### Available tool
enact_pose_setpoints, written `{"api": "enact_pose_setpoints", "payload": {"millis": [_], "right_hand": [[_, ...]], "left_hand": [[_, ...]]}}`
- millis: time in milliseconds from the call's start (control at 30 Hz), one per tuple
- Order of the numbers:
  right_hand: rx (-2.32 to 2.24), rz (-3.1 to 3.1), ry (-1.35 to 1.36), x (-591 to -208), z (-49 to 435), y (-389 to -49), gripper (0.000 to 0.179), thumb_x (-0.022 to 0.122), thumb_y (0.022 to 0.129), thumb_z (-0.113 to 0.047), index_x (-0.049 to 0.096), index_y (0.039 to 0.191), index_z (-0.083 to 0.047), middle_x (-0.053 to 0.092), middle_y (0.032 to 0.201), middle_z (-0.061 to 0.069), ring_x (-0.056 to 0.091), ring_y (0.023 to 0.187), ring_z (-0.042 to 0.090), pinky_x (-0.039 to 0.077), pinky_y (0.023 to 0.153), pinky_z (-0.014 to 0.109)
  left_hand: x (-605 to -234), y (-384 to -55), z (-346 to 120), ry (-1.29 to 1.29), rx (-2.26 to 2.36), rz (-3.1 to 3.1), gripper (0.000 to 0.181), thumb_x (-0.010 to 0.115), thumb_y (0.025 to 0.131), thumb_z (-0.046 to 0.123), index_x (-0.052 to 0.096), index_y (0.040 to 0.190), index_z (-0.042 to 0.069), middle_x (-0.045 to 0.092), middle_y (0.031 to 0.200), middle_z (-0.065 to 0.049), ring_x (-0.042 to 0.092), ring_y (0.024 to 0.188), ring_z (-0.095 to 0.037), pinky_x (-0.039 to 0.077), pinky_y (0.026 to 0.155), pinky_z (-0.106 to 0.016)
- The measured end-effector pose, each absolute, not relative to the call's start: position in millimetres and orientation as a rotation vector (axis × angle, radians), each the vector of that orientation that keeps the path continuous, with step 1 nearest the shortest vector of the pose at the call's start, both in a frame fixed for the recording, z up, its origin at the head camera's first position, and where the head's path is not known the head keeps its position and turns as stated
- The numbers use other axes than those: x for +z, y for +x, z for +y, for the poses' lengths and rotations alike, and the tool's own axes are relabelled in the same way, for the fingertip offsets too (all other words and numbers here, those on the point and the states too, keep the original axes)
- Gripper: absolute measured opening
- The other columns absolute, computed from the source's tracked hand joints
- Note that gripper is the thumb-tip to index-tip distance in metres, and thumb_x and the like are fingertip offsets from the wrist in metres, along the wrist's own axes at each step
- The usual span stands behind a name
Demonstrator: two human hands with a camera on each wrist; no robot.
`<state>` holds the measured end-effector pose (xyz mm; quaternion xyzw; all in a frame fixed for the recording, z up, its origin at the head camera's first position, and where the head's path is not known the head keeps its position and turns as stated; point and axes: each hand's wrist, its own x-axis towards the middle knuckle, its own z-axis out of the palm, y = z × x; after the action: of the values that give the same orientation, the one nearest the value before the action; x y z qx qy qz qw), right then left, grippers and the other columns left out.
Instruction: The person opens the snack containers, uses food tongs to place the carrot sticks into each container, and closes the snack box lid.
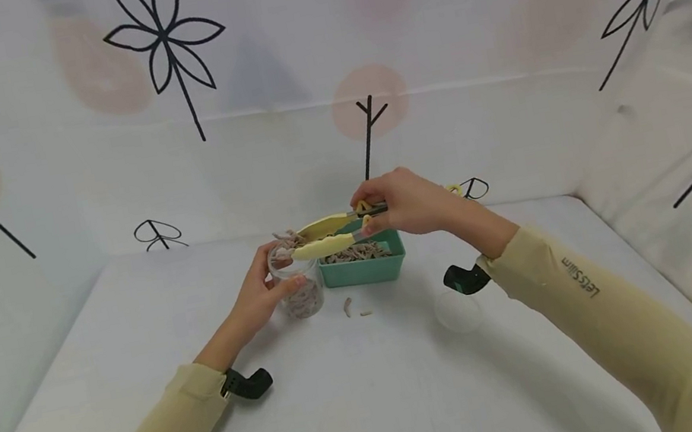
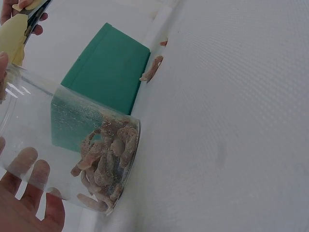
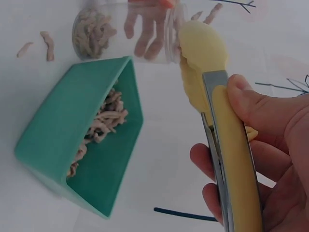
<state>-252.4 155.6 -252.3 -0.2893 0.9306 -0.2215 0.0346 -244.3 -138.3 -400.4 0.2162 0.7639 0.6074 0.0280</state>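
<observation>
My left hand (image 1: 252, 302) grips a clear jar (image 2: 36, 116) around its side, the thumb toward me. Brown-grey dried strips (image 2: 104, 166) fill the jar's lower part. My right hand (image 1: 412, 203) holds yellow-tipped tongs (image 3: 231, 159) with metal arms. At the jar's mouth, the tong tips have a bunch of strips (image 1: 288, 243) between them, some poking out past the rim. Right beside the jar stands a green rectangular box (image 3: 53, 116), with more strips (image 3: 108, 118) inside. The tongs partly hide the box's opening in the head view.
Two loose strips (image 1: 347, 307) lie on the white table (image 1: 367, 413) in front of the box. A round translucent lid (image 1: 457, 312) lies flat to the right, below the right wrist's black camera (image 1: 465, 278). A patterned cloth wall (image 1: 277, 143) stands behind the table.
</observation>
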Motion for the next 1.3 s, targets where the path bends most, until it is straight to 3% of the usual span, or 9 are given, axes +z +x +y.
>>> {"api": "enact_pose_setpoints", "payload": {"millis": [233, 600, 900, 1100, 1300], "right_hand": [[-0.663, 2.860, -0.863, -251, 155, -252, 0.048, 0.080, 0.087, -0.025, 0.064, 0.128, -0.008, 0.070, 0.119, 0.006, 0.064, 0.104, 0.018, 0.051, 0.093, 0.039], [-0.682, 2.866, -0.857, -249, 159, -252, 0.049, 0.080, 0.087, -0.027, 0.063, 0.129, -0.009, 0.070, 0.118, 0.007, 0.066, 0.104, 0.019, 0.052, 0.093, 0.041], [-0.670, 2.926, -0.788, -256, 184, -255, 0.053, 0.081, 0.086, -0.030, 0.062, 0.129, -0.007, 0.070, 0.114, 0.009, 0.064, 0.099, 0.024, 0.052, 0.087, 0.045], [-0.616, 2.919, -0.661, -269, 200, -262, 0.060, 0.079, 0.086, -0.032, 0.058, 0.135, -0.004, 0.065, 0.126, 0.015, 0.061, 0.112, 0.030, 0.049, 0.095, 0.050], [-0.496, 2.905, -0.632, -278, 205, -269, 0.068, 0.079, 0.086, -0.035, 0.054, 0.139, -0.002, 0.061, 0.132, 0.018, 0.057, 0.119, 0.034, 0.047, 0.098, 0.054]], "left_hand": [[-399, -244, -138, 0.662, 1.883, 2.348, 0.066, 0.070, 0.093, 0.015, 0.033, 0.148, 0.012, 0.046, 0.141, -0.012, 0.044, 0.131, -0.028, 0.037, 0.107, -0.053], [-400, -244, -138, 0.683, 1.880, 2.383, 0.065, 0.071, 0.093, 0.015, 0.035, 0.147, 0.012, 0.049, 0.138, -0.014, 0.042, 0.133, -0.034, 0.039, 0.104, -0.053], [-402, -247, -137, 0.694, 1.918, 2.349, 0.064, 0.069, 0.093, 0.009, 0.035, 0.147, 0.008, 0.045, 0.142, -0.026, 0.043, 0.133, -0.031, 0.039, 0.104, -0.053], [-400, -245, -136, 0.684, 1.906, 2.353, 0.066, 0.069, 0.093, 0.011, 0.033, 0.148, 0.008, 0.047, 0.142, -0.022, 0.042, 0.134, -0.031, 0.038, 0.106, -0.054], [-401, -244, -136, 0.678, 1.904, 2.356, 0.065, 0.069, 0.093, 0.010, 0.033, 0.148, 0.007, 0.045, 0.142, -0.026, 0.042, 0.134, -0.032, 0.036, 0.106, -0.054]]}}
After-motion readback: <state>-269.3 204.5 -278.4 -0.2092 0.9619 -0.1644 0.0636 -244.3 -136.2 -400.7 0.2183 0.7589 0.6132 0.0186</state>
